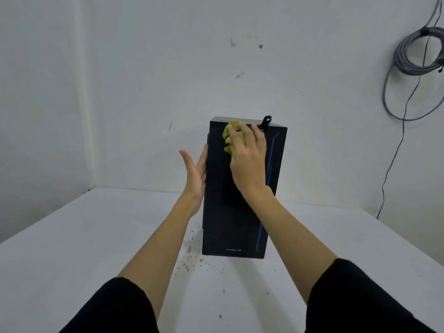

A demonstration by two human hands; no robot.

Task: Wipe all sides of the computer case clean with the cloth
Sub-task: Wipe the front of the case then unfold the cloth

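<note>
Cloth (231, 138) bunched under the gripping right hand (247, 159) scrubs the case (230, 212) front near its top edge, while the flat, open left hand (195, 176) steadies its side.

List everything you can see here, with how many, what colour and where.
computer case: one, black with a blue stripe, upright on the table
cloth: one, yellow-green, near the top of the case front
strap: one, black, at the case's top edge
table: one, white, stained beside the case
cable coil: one, grey, wall at upper right
left hand: flat on the case's left side
right hand: presses the cloth
</note>
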